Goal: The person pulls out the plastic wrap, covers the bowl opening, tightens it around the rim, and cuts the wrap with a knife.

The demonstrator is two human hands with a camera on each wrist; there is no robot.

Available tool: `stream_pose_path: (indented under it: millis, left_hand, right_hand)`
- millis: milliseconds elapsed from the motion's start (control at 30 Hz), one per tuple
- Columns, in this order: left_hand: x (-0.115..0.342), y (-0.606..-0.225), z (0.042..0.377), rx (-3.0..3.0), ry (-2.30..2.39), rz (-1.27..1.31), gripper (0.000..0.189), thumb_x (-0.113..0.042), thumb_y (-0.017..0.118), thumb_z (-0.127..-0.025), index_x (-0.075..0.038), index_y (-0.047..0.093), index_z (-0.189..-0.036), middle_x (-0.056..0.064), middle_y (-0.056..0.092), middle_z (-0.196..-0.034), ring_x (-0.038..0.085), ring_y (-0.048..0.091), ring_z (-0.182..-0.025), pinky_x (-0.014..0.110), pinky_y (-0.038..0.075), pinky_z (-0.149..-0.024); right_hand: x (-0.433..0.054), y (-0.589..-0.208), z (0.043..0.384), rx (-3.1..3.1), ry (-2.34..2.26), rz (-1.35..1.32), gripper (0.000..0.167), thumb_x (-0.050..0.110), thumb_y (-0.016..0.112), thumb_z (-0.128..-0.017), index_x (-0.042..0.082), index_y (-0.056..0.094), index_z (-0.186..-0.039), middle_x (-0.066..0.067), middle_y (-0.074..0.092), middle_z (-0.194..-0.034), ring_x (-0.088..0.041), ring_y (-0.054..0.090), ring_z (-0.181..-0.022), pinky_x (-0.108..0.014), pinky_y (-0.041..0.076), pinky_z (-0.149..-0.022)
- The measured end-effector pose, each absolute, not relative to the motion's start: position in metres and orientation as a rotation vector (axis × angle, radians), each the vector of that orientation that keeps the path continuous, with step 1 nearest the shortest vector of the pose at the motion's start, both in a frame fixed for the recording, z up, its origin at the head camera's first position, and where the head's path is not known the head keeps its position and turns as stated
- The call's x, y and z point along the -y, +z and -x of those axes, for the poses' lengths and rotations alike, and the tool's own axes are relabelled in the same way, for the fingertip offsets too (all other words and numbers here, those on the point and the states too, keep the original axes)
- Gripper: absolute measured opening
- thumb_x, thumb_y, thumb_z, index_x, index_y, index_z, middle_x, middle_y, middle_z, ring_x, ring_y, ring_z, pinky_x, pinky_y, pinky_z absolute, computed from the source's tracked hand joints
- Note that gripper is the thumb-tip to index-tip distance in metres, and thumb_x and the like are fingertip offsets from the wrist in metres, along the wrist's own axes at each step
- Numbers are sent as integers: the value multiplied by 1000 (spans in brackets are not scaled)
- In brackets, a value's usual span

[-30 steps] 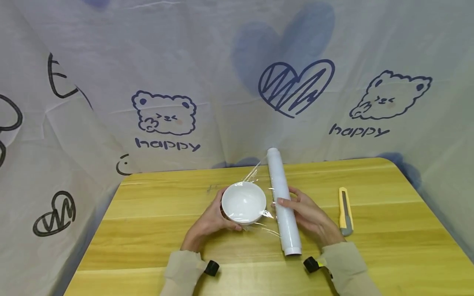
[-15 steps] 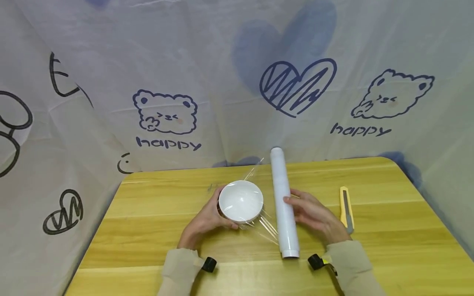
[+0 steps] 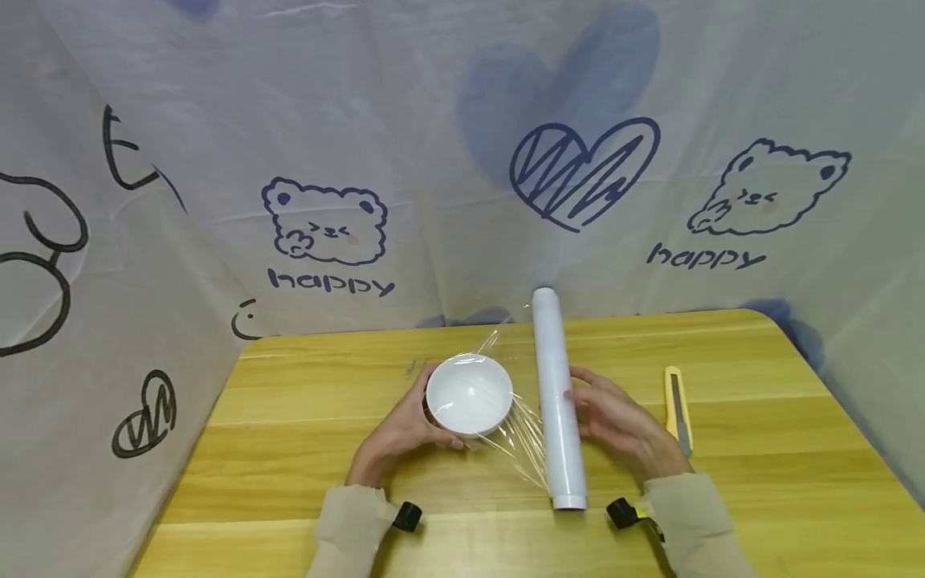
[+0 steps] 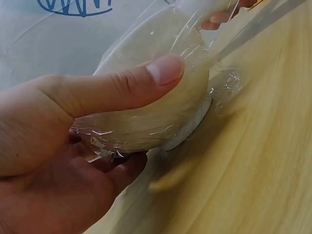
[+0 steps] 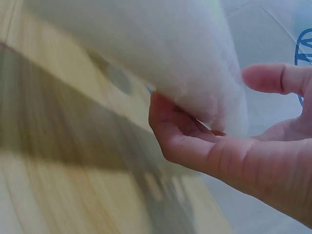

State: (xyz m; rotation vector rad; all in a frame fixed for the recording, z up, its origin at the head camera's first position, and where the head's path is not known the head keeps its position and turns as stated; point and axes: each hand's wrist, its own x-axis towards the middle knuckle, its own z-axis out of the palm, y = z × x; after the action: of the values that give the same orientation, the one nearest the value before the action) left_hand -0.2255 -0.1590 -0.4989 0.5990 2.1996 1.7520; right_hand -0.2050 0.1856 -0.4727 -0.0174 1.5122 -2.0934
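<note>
1. Pointing away from the person, the roll [image 3: 558, 417] is to the right of the bowl [image 3: 470, 395], its far end leaning slightly leftward in the head view. A narrow gap parts the two.

2. Clear film [image 3: 526, 443] bridges that gap, crossing from the bowl to the side of the roll rather than following its long axis. It covers the bowl's mouth and bunches into bright creases towards the roll's near half.

3. My judgement is that this sideways gap matters most: widening it should tighten the film, narrowing it should slacken it.

4. Nearer to the roll is the right hand [image 3: 623, 424], on its right side, about midway along. Thumb and curled fingers hold it, the fingers bent beneath in the right wrist view.

5. From the opposite side, the left hand [image 3: 401, 425] grips the bowl, thumb against the film-wrapped wall, other fingers bent low round it. The bowl thus sits between the left hand and the roll.

6. Whether the roll or the bowl touches the desk [image 3: 289, 449] I cannot tell.

7. Farther right, a yellow knife [image 3: 674, 393] lies on the desk, its grey end just beside the right wrist, its length roughly matching the roll's direction.

8. Behind everything hangs a printed cloth [image 3: 448, 144].
</note>
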Motion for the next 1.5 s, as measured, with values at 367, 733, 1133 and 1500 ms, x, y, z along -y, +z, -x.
stream_pose_path:
  millis: [367, 733, 1133, 1500]
  left_hand:
    - [161, -500, 226, -2221, 1728, -603, 120, 8, 97, -58, -5, 28, -155, 18, 40, -153, 39, 43, -136, 54, 32, -115]
    - [163, -499, 225, -2203, 1769, -597, 120, 10, 96, -57, -5, 28, -155, 16, 40, -153, 36, 43, -136, 53, 31, -116]
    - [164, -498, 223, -2244, 1732, -569, 122, 7, 97, -59, -3, 25, -157, 20, 39, -154, 38, 42, -136, 52, 31, -116]
    - [166, -499, 223, -2238, 1743, -519, 123, 9, 96, -58, -4, 25, -158, 21, 39, -154, 40, 42, -137, 53, 29, -117]
  right_hand:
    - [-195, -475, 205, -1699, -2006, 58, 77, 13, 59, -104, 1, 9, -161, -22, 54, -134, -28, 62, -110, -50, 55, -93]
    - [-198, -475, 207, -1899, -1893, 46, 78, 19, 65, -102, -1, 17, -160, -32, 51, -141, -30, 64, -107, -47, 58, -88]
    - [-193, -478, 203, -2136, -1793, -11, 78, 20, 72, -98, -4, 27, -156, -31, 58, -130, -28, 67, -98, -45, 60, -80]
    - [-187, -476, 198, -2356, -1618, -29, 79, 25, 77, -94, -8, 33, -151, -28, 62, -118, -29, 67, -95, -40, 59, -79]
